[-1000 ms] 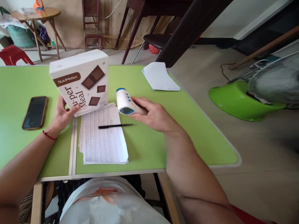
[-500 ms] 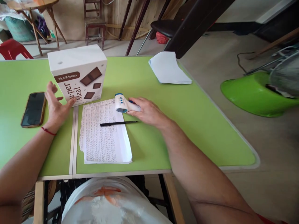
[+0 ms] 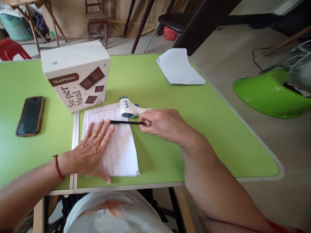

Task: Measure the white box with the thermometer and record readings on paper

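Observation:
My left hand (image 3: pixel 93 150) lies flat with fingers spread on a stack of handwritten sheets (image 3: pixel 126 155). Its fingertips reach the left end of a black pen (image 3: pixel 127 122). Closed around the pen's right end is my right hand (image 3: pixel 161 124), fingers curled in a pinch. Just beyond that hand, a white infrared thermometer (image 3: pixel 126 108) with blue buttons lies over the top edge of the sheets, its handle pointing right. A white NutriMotion box (image 3: pixel 77 77) stands upright behind the papers.
A smartphone (image 3: pixel 30 116) lies at the left of the green table (image 3: pixel 213 145). Folded white paper (image 3: pixel 178 66) rests at the far right edge. On the floor to the right is a green plastic item (image 3: pixel 272 94). A wooden chair (image 3: pixel 97 22) stands behind.
My left hand has left the box and come down onto the sheets. My right hand has let go of the thermometer and taken hold of the pen.

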